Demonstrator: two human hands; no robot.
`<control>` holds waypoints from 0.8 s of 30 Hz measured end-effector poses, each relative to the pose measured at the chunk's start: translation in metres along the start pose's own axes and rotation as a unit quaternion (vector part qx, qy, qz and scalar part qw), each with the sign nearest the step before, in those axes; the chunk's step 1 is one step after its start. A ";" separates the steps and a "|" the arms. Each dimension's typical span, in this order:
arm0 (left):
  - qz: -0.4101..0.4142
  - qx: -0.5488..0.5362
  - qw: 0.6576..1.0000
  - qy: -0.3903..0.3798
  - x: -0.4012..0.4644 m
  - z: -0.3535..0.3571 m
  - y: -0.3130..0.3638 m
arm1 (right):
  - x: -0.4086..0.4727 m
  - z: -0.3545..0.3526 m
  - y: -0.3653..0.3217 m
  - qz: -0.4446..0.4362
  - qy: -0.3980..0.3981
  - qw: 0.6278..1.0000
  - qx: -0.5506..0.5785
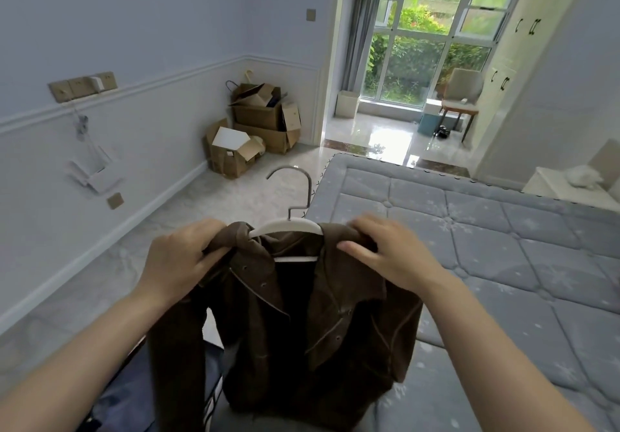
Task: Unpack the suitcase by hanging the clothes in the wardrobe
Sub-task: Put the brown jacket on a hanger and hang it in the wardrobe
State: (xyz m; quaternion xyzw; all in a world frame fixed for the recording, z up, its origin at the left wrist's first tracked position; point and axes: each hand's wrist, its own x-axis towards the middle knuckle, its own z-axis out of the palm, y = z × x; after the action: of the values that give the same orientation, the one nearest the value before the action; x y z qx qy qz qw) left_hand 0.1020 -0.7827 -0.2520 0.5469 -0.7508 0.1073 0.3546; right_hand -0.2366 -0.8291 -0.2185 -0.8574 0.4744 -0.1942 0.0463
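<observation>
Fitting the brown jacket (295, 324) onto a white hanger (287, 227)
Left hand (181, 257) and right hand (392, 250) each grip a shoulder, held above the mattress (503, 247) edge; next, likely carrying it to the wardrobe (523, 45)

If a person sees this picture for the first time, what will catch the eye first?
Most striking is the brown jacket on a white hanger, held up at centre by the left hand and right hand gripping its shoulders. Next come the bright glass door behind and the cardboard boxes in the corner.
</observation>
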 end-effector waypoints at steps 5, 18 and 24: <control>0.003 -0.142 0.984 -0.104 0.012 -0.025 -0.020 | 0.000 0.022 -0.009 0.008 0.080 0.995 -0.052; 0.026 -0.089 0.996 -0.013 0.020 -0.081 0.033 | -0.002 0.018 0.013 0.030 0.123 0.987 0.094; -0.054 -0.078 0.993 -0.074 -0.002 -0.090 0.061 | 0.006 0.000 0.035 -0.025 0.117 0.983 0.140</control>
State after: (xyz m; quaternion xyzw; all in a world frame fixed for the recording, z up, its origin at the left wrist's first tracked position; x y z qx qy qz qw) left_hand 0.0849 -0.7091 -0.1741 0.5633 -0.7507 -0.0117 0.3451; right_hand -0.2618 -0.8530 -0.2266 -0.8252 0.4234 -0.3587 0.1055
